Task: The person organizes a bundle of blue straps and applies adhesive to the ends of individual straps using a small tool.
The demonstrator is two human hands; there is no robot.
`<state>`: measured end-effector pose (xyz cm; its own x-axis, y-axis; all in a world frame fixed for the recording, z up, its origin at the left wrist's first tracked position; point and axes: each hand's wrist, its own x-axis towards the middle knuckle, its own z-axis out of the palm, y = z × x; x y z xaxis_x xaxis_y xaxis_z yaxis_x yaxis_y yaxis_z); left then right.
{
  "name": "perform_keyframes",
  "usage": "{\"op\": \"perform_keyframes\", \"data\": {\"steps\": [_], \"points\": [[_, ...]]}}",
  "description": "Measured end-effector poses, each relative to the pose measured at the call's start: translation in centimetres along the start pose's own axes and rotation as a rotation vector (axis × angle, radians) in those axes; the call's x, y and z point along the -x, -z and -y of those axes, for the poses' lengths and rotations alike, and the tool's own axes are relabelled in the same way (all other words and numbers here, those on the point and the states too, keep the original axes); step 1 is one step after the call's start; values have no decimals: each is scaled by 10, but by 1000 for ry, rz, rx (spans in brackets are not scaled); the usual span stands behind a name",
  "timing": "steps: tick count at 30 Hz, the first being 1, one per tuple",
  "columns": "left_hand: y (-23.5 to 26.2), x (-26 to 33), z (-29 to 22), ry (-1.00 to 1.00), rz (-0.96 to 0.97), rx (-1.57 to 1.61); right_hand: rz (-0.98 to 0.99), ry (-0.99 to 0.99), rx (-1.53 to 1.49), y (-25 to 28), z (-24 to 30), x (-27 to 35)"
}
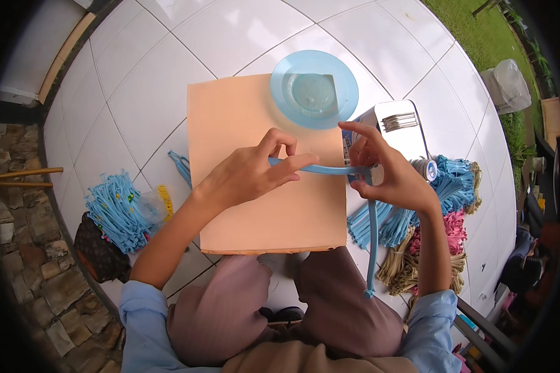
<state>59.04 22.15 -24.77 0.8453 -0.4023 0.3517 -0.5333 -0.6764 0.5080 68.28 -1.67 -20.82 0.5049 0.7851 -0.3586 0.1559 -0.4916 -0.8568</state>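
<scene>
Left hand (246, 171) pinching flat light-blue cord (372, 236); right hand (398, 177) pinching its bend, tail hanging near side. Peach board (261, 217) underneath, blue plate (281, 96) far.

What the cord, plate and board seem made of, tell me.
Cord: perhaps soft, matte fabric; it droops limply. Plate: smooth, translucent plastic or perhaps glass; a straight edge shows through. Board: probably matte cardboard, its near edge brown and ragged.

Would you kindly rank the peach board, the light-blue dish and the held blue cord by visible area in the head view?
1. Peach board, clearly largest.
2. Light-blue dish.
3. Held blue cord: long but thin.
</scene>
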Motion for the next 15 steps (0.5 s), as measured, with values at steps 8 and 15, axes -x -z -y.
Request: {"op": "perform_keyframes", "data": {"steps": [8,15], "points": [[-12,-6,23,42,-102,-47,-346,192,-225,-8,-45,-28],[-12,-7,22,51,-112,-117,-488,254,-223,-15,-56,-33]]}}
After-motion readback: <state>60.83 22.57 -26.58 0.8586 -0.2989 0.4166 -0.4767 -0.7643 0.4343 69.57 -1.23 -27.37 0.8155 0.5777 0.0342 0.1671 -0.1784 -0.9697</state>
